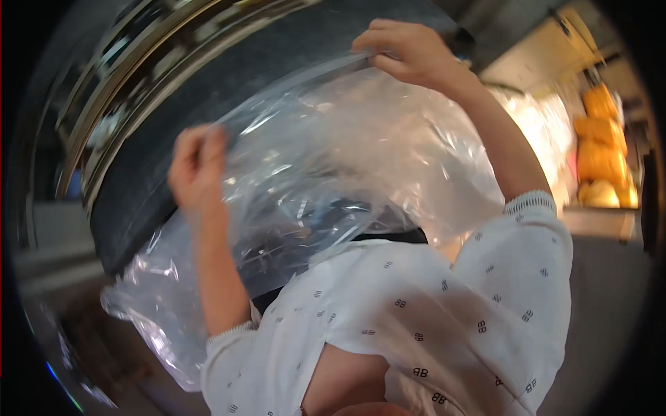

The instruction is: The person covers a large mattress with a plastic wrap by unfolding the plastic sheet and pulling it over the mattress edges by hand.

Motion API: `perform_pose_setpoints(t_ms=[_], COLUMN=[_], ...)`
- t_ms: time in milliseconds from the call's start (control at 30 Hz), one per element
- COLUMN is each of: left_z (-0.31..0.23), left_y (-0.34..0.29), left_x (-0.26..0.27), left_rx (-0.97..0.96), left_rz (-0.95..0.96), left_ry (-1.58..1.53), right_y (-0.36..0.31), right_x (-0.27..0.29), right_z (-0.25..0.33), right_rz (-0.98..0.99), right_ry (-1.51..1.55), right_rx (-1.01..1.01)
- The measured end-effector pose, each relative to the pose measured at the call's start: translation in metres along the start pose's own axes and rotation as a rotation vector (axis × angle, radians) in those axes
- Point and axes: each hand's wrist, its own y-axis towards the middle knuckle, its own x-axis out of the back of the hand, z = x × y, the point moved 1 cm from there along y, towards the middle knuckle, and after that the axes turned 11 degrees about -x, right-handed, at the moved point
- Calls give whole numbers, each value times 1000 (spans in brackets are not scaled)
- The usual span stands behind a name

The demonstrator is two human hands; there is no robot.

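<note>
Here's the big, colourless plastic sheet [333, 132], clear and glossy, wrinkled all over and flashing with highlights! Its far edge arcs over the dark table [277, 52], pinched at the right hand [416, 54], running to the left hand [198, 166], where blur hides the grip. Loose folds drape before the body, spilling past the left forearm [218, 263].

The film [326, 139] spans the room between the left hand [195, 170] and right hand [413, 55], barring the way toward the body. Beyond its upper edge, a hand could pass above the dark counter [267, 66], up to the rails [125, 76].
</note>
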Motion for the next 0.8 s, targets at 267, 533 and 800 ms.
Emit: perform_pose_setpoints(t_ms=[267, 533, 800], left_z=[-32, -116, 34], left_y=[-72, -86, 15], left_x=[231, 369, 375], left_rx=[11, -166, -83], left_rz=[-474, -622, -51], left_ry=[861, 1378, 1104], right_y=[-123, -234, -503], right_x=[-39, -66, 68], right_z=[-118, -168, -241], right_rz=[-194, 53, 799], right_ry=[-486, -486, -955], right_rx=[-303, -728, -1765])
